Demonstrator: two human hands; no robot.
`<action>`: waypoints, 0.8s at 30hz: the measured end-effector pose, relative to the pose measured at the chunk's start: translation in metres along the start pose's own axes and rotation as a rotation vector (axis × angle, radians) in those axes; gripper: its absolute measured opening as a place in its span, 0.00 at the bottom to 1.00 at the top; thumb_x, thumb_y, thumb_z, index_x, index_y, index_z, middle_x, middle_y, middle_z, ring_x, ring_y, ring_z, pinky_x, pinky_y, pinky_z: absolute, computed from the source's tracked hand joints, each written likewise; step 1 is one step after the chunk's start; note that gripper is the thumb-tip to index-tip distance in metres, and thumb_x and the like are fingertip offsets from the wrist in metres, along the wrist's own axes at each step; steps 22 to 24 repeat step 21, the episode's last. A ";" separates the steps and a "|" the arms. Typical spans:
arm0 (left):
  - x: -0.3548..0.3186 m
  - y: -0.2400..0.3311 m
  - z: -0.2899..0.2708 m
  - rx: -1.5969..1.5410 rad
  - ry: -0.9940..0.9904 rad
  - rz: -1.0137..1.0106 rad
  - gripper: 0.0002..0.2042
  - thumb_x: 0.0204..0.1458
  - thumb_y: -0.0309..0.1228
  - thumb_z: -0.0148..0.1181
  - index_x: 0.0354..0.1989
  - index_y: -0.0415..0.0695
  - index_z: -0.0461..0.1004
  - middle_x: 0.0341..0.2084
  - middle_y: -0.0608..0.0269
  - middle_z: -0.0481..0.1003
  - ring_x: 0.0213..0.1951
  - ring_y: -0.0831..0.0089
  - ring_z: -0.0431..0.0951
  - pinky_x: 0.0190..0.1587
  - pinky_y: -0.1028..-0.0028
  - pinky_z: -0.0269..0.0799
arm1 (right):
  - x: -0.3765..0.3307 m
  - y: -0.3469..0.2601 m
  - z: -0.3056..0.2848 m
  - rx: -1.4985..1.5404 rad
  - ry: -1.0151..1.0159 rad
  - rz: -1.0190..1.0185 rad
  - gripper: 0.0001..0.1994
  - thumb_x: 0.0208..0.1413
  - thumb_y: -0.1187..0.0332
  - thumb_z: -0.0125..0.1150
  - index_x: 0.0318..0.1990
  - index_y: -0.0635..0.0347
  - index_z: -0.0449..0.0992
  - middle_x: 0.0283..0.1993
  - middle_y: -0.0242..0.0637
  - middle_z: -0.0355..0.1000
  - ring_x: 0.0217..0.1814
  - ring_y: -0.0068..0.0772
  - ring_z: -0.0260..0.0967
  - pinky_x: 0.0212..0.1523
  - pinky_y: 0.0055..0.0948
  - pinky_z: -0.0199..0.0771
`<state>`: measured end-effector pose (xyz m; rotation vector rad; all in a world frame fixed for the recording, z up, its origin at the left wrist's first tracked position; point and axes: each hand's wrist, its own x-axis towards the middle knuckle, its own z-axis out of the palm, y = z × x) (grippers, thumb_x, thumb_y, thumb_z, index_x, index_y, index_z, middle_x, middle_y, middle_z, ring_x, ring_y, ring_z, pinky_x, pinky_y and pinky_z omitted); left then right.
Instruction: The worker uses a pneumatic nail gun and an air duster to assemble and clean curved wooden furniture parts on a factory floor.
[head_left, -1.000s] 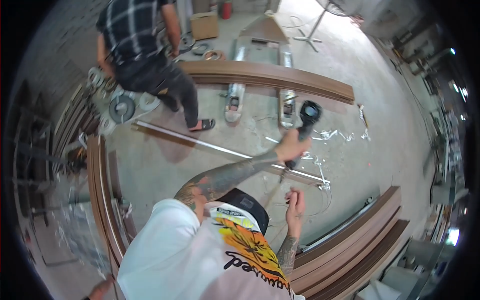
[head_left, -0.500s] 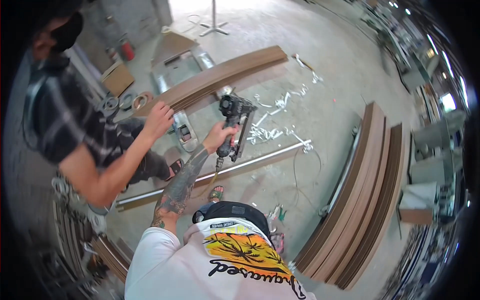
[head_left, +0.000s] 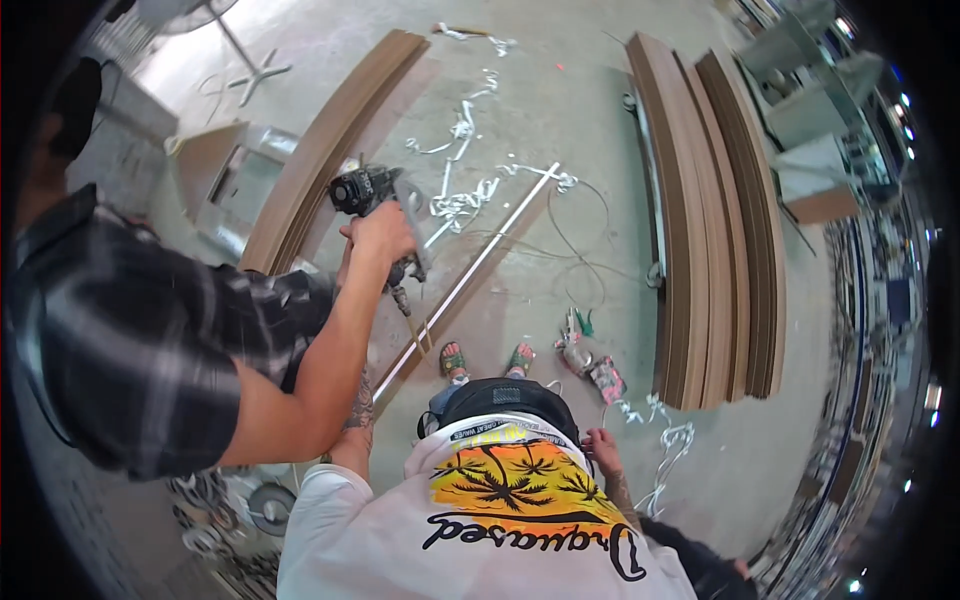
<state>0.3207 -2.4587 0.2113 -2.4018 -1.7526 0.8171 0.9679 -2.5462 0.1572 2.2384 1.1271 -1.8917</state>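
Concrete workshop floor, grey and dusty, seen from above. Near the middle, a black and grey hand-held power tool, chunky, round-bodied, with a short stem pointing down. Gripped from below by a co-worker's hand, fingers wrapped tight around the handle, arm coming out of a dark plaid sleeve. Below the power tool, a tattooed left forearm reaching up toward it; left hand hidden behind the co-worker's arm, grip impossible to tell. Well below and right of the power tool, right hand hanging beside a white printed T-shirt, too small to tell whether spread or curled. Just right of the power tool, white curled shavings and a long metal rail lying slantwise. Just left, curved brown boards; far right, a bigger stack of boards.
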 end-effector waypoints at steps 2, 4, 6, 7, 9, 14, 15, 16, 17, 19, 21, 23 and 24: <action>0.017 -0.017 0.016 -0.160 -0.198 -0.003 0.14 0.22 0.43 0.72 0.19 0.55 0.76 0.23 0.69 0.76 0.34 0.71 0.76 0.38 0.70 0.69 | -0.002 0.017 -0.010 0.014 0.068 0.067 0.17 0.58 0.56 0.47 0.44 0.60 0.66 0.30 0.38 0.71 0.26 0.28 0.71 0.23 0.26 0.72; 0.071 -0.008 0.022 -0.278 -0.338 0.085 0.16 0.19 0.41 0.74 0.22 0.54 0.79 0.27 0.68 0.78 0.34 0.70 0.77 0.38 0.68 0.71 | -0.017 0.054 -0.017 0.092 0.184 0.146 0.18 0.57 0.55 0.47 0.45 0.61 0.66 0.30 0.39 0.71 0.25 0.28 0.70 0.22 0.27 0.72; 0.127 0.020 0.017 -0.040 -0.354 -0.042 0.18 0.17 0.42 0.75 0.21 0.54 0.76 0.24 0.68 0.76 0.29 0.66 0.76 0.26 0.63 0.70 | -0.032 0.072 -0.014 0.114 0.251 0.198 0.17 0.58 0.57 0.46 0.44 0.62 0.67 0.31 0.41 0.72 0.27 0.31 0.71 0.26 0.29 0.74; 0.147 0.033 0.004 0.122 -0.242 0.109 0.20 0.16 0.41 0.75 0.22 0.52 0.76 0.24 0.67 0.77 0.28 0.63 0.76 0.24 0.59 0.69 | -0.040 0.086 -0.011 0.161 0.294 0.214 0.16 0.58 0.57 0.46 0.44 0.62 0.67 0.31 0.41 0.72 0.27 0.31 0.72 0.25 0.28 0.74; 0.105 -0.033 0.016 0.083 -0.279 0.012 0.20 0.14 0.43 0.76 0.18 0.53 0.75 0.22 0.67 0.76 0.25 0.65 0.75 0.23 0.60 0.68 | -0.016 0.037 0.009 0.077 0.193 0.075 0.17 0.57 0.57 0.47 0.42 0.63 0.67 0.30 0.41 0.72 0.25 0.29 0.71 0.22 0.26 0.73; 0.084 0.084 0.099 -1.027 1.000 -0.302 0.20 0.34 0.36 0.67 0.35 0.41 0.72 0.31 0.56 0.75 0.33 0.59 0.74 0.38 0.60 0.68 | -0.060 0.139 0.070 0.190 0.259 0.011 0.17 0.57 0.56 0.49 0.40 0.63 0.68 0.30 0.38 0.71 0.27 0.26 0.70 0.26 0.26 0.72; 0.087 0.092 0.062 -1.446 1.324 -0.470 0.20 0.40 0.34 0.64 0.41 0.36 0.72 0.34 0.52 0.74 0.37 0.56 0.73 0.43 0.60 0.68 | -0.058 0.141 0.068 0.190 0.252 -0.032 0.17 0.57 0.55 0.49 0.41 0.63 0.68 0.30 0.37 0.71 0.28 0.26 0.69 0.27 0.26 0.72; 0.074 0.096 0.054 -0.864 1.144 -0.605 0.24 0.44 0.35 0.62 0.49 0.33 0.69 0.41 0.46 0.72 0.46 0.51 0.71 0.53 0.62 0.63 | -0.057 0.138 0.066 0.207 0.244 -0.045 0.17 0.57 0.55 0.49 0.41 0.63 0.68 0.30 0.37 0.71 0.28 0.26 0.69 0.27 0.26 0.72; 0.078 0.094 0.039 -0.876 1.108 -0.642 0.24 0.44 0.34 0.62 0.48 0.33 0.69 0.41 0.46 0.72 0.46 0.51 0.70 0.52 0.62 0.63 | -0.052 0.123 0.060 0.243 0.246 -0.059 0.17 0.57 0.55 0.49 0.41 0.63 0.69 0.30 0.37 0.71 0.27 0.25 0.69 0.27 0.25 0.71; 0.087 0.138 0.003 -0.978 0.893 -0.612 0.15 0.47 0.28 0.56 0.43 0.35 0.69 0.39 0.47 0.69 0.42 0.55 0.68 0.48 0.63 0.62 | -0.051 0.125 0.053 0.267 0.315 -0.068 0.18 0.57 0.55 0.49 0.40 0.64 0.70 0.30 0.36 0.72 0.26 0.26 0.68 0.28 0.25 0.70; 0.062 0.175 0.065 -1.289 0.694 -0.487 0.11 0.50 0.28 0.55 0.39 0.37 0.66 0.35 0.53 0.68 0.34 0.61 0.68 0.40 0.65 0.65 | -0.038 0.135 0.050 0.061 0.256 -0.108 0.19 0.58 0.54 0.45 0.32 0.64 0.73 0.28 0.36 0.72 0.27 0.28 0.69 0.29 0.29 0.69; 0.062 0.175 0.065 -1.289 0.694 -0.487 0.11 0.50 0.28 0.55 0.39 0.37 0.66 0.35 0.53 0.68 0.34 0.61 0.68 0.40 0.65 0.65 | -0.038 0.135 0.050 0.061 0.256 -0.108 0.19 0.58 0.54 0.45 0.32 0.64 0.73 0.28 0.36 0.72 0.27 0.28 0.69 0.29 0.29 0.69; 0.062 0.175 0.065 -1.289 0.694 -0.487 0.11 0.50 0.28 0.55 0.39 0.37 0.66 0.35 0.53 0.68 0.34 0.61 0.68 0.40 0.65 0.65 | -0.038 0.135 0.050 0.061 0.256 -0.108 0.19 0.58 0.54 0.45 0.32 0.64 0.73 0.28 0.36 0.72 0.27 0.28 0.69 0.29 0.29 0.69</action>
